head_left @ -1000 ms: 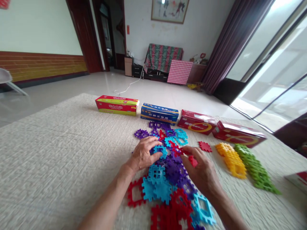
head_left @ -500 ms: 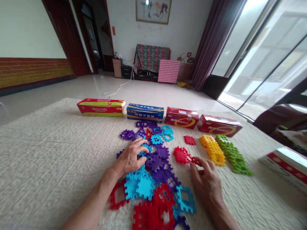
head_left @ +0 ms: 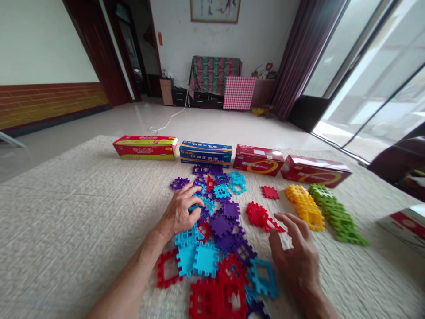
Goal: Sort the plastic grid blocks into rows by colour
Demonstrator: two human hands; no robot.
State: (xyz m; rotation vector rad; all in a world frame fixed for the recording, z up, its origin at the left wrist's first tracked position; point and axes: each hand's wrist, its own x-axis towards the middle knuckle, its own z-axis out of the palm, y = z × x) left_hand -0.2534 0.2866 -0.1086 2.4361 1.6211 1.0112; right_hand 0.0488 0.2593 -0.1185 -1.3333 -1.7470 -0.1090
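My left hand point(head_left: 182, 208) rests at the left side of a mixed pile of notched plastic building pieces, fingers bent and apart. Purple pieces point(head_left: 221, 225) fill the pile's middle. Cyan pieces point(head_left: 206, 259) lie nearer me, with red pieces point(head_left: 203, 292) at the near end. My right hand point(head_left: 295, 248) hovers with thumb and fingers parted beside a red piece with a triangular opening point(head_left: 277, 228). That piece lies at the near end of a small overlapping red row point(head_left: 256, 214). A single red square point(head_left: 270, 192) sits beyond the row.
Overlapping yellow pieces point(head_left: 303, 204) and green pieces point(head_left: 335, 215) form rows at the right. Along the far side stand a red-and-green box point(head_left: 145, 149), a blue box point(head_left: 206, 154) and two red boxes point(head_left: 258, 160). A white-and-red box point(head_left: 407, 226) is at the right edge.
My right hand has let go of the red piece with the triangular opening, which now lies against the red row; its fingers have spread. My left hand stays over the pile. The view has shifted slightly.
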